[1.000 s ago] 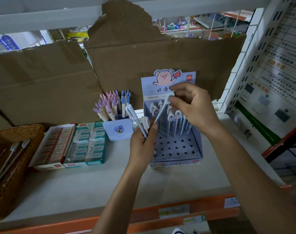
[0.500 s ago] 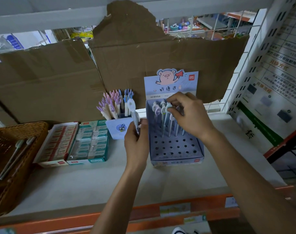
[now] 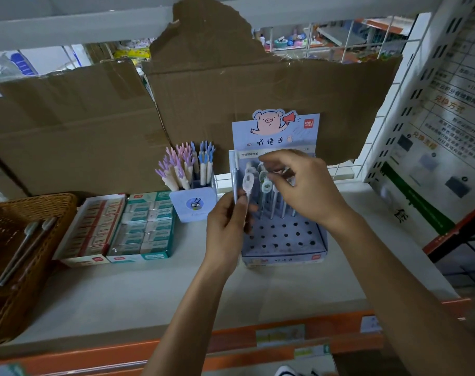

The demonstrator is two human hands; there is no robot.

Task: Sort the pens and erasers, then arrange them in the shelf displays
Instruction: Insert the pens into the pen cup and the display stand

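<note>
A blue pig-print pen display (image 3: 285, 257) stands on the shelf, with several white pens (image 3: 272, 204) upright in its back rows and its front holes bare. My left hand (image 3: 225, 229) is at its left edge, shut on two white pens (image 3: 247, 183) held upright. My right hand (image 3: 301, 188) hovers over the standing pens with its fingers apart, the fingertips close to the pens in my left hand. Left of the display sit a blue cup (image 3: 193, 206) of coral-topped pens and two eraser boxes, one red (image 3: 90, 229) and one green (image 3: 144, 226).
A wicker basket (image 3: 44, 199) at the far left holds a few grey pens (image 3: 22, 251). Torn cardboard (image 3: 95, 131) backs the shelf (image 3: 149, 291). A white wire grid (image 3: 366, 50) and a perforated post stand to the right. An orange rail (image 3: 339, 324) edges the shelf front.
My right hand set a pen into the display's back rows, then lifted off it and opened. My left hand moved right to the display's edge with its pens.
</note>
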